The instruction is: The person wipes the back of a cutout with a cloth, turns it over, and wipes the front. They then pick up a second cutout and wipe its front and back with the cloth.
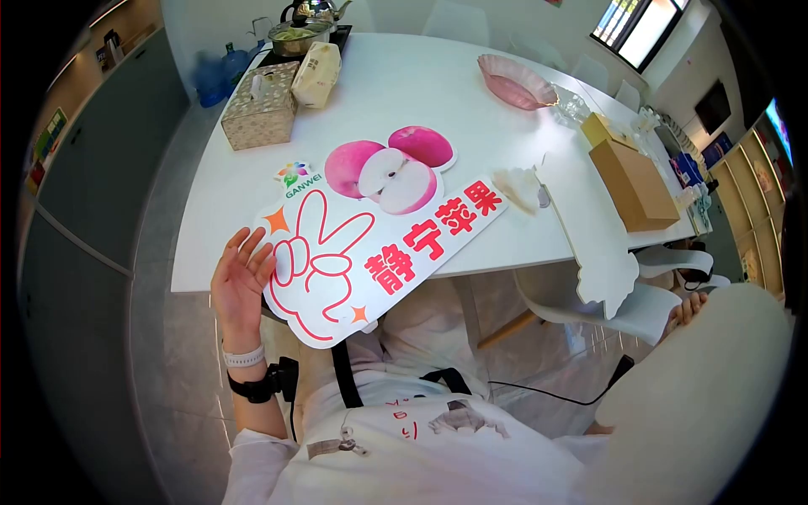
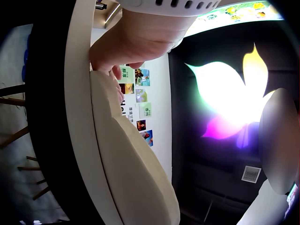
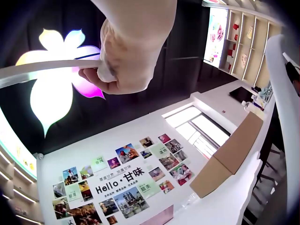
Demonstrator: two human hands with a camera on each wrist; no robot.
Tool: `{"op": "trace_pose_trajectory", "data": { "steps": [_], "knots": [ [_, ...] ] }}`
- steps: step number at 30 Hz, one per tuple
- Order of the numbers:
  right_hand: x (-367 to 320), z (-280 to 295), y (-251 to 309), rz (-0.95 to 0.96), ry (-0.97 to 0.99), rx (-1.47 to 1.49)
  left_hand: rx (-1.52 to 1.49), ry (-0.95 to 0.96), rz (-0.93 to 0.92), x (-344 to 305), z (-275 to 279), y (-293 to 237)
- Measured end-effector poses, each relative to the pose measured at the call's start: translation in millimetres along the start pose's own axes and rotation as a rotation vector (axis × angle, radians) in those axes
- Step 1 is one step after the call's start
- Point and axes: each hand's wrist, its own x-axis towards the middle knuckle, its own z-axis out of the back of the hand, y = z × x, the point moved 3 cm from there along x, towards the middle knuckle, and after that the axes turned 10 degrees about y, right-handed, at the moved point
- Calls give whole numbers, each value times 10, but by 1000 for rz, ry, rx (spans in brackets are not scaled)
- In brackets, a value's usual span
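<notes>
A cutout sign [image 1: 396, 231] with pink apples, a red-outlined hand making a V and red Chinese characters lies on the white table, its lower end past the front edge. My left hand [image 1: 242, 282] is beside the sign's left edge, palm up and fingers loosely bent. In the left wrist view, the left hand [image 2: 140, 42] is right by the thick pale board edge [image 2: 133, 159]. My right hand [image 1: 686, 316] grips a large plain white board [image 1: 707, 396] at the right, which hides most of that hand. In the right wrist view, the right hand [image 3: 131, 61] pinches the board's thin edge [image 3: 42, 70].
A second white cutout board [image 1: 589, 227] overhangs the table's right front edge, near a cardboard box [image 1: 635, 185]. A pink bowl [image 1: 515, 82], a tissue box [image 1: 261, 109], and a pot [image 1: 300, 38] stand farther back. White chairs [image 1: 581, 295] are close at the right.
</notes>
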Motion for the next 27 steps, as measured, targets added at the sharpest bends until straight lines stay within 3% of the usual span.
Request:
{"op": "trace_pose_trajectory", "data": {
  "steps": [2,3,5,7,8,11,14,16,17,27],
  "knots": [
    [-111,95,9,131,-455,-304,15,-7,-3,-1,-27,-4],
    [-185,85,17,164,-839,-597,19,-1,3,-4,-20,-5],
    [-138,-72,-47,170,-1133,-777,25,9,2,14,-6,-24],
    [10,-352,-153,212,-1269,-754,74,-30,-7,-1,-15,-47],
    [149,-500,-201,263,-1308,-704,97,-50,-10,-11,-17,-49],
    [-59,-163,-103,200,-126,-78,118,-48,-21,-3,6,-33],
    [-577,370,160,81,-271,-127,133,-45,-27,20,-62,-23],
    [-641,359,97,104,-730,-475,137,-38,-16,24,-86,-35],
    [-718,296,68,168,-1133,-817,137,-34,-14,28,-92,-46],
    [-485,-78,-152,120,-1160,-884,180,-50,-43,46,-10,-16]
  ]
}}
